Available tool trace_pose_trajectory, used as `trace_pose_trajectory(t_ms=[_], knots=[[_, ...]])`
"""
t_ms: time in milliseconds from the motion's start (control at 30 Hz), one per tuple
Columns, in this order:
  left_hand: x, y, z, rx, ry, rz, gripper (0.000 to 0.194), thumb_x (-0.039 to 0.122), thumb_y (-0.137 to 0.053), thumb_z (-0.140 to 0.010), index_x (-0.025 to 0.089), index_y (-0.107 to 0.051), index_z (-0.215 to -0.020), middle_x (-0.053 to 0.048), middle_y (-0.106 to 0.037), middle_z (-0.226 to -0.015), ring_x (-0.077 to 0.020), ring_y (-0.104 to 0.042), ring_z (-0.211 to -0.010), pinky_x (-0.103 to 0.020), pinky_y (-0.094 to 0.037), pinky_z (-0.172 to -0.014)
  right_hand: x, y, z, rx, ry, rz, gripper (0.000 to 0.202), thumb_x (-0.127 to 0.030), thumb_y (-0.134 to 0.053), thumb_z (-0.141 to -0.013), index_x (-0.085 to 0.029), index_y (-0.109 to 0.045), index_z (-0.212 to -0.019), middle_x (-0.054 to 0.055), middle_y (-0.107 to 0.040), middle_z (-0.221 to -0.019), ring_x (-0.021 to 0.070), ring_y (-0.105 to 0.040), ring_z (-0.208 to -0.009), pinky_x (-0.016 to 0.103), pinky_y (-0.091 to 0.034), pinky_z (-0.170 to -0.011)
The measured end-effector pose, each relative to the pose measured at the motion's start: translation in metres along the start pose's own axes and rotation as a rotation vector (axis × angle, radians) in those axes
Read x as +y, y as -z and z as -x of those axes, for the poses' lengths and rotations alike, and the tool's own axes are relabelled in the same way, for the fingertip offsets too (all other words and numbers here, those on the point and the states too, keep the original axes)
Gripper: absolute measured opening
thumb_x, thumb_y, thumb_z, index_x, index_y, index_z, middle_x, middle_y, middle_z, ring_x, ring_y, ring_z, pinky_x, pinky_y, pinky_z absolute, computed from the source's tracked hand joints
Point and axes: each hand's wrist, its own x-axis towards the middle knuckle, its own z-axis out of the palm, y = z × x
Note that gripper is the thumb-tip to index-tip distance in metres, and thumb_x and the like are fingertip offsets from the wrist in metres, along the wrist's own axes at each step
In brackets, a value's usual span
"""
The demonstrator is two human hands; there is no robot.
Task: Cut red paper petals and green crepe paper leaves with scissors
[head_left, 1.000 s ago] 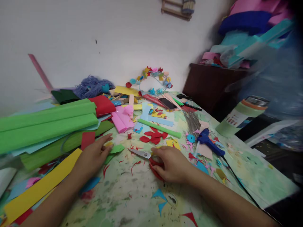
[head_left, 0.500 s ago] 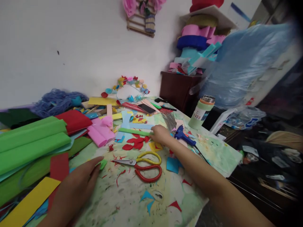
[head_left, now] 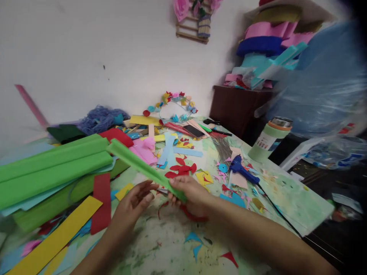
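Observation:
My right hand point(head_left: 190, 189) is closed around the lower end of a folded strip of green crepe paper point(head_left: 137, 162), which slants up to the left. Close beside the strip, my left hand point(head_left: 133, 204) has loosely bent fingers held apart, with nothing visible in them. Below my right hand shows a red handle of the scissors point(head_left: 197, 218); the rest of them is mostly hidden. Red petal-shaped paper pieces point(head_left: 183, 168) lie just beyond my hands. Small blue scraps point(head_left: 195, 238) and a red scrap point(head_left: 230, 259) lie nearer to me.
Green crepe paper rolls point(head_left: 57, 164) and yellow strips point(head_left: 57, 236) pile up at left. A blue glue gun point(head_left: 243, 170) with a cord and a green bottle point(head_left: 269, 139) stand right. A phone point(head_left: 194, 131) and a flower wreath point(head_left: 159, 109) are at the back.
My right hand has picked up the green strip and brought it nearer, over the scissors. My left hand has moved toward it; the small green piece no longer shows. The view has turned left.

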Motion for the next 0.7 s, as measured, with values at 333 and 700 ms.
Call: trace_pose_trajectory(t_ms=[333,700], knots=[[-0.002,0.001,0.005,0.07,0.182,0.241,0.029,0.042,-0.076,-0.064,0.014,-0.069,-0.071,-0.004,-0.072,-0.07,-0.0198,-0.063,-0.066,-0.03,-0.051,-0.065,0.008,-0.021,0.023,-0.015,0.18,0.323,0.038,-0.047,-0.074,-0.065,-0.018,-0.056,-0.079,-0.003,-0.052,-0.072,0.0098,-0.043,-0.061,0.02,-0.032,-0.053],[0.005,-0.001,0.004,0.011,0.165,0.116,0.031,0.045,-0.076,-0.058,0.016,-0.066,-0.057,0.0,-0.063,-0.052,-0.0141,-0.054,-0.049,-0.023,-0.042,-0.047,0.016,-0.015,0.021,0.033,0.188,0.432,0.011,-0.023,-0.059,-0.079,-0.017,-0.055,-0.071,-0.005,-0.047,-0.062,0.0088,-0.041,-0.057,0.02,-0.029,-0.05]])
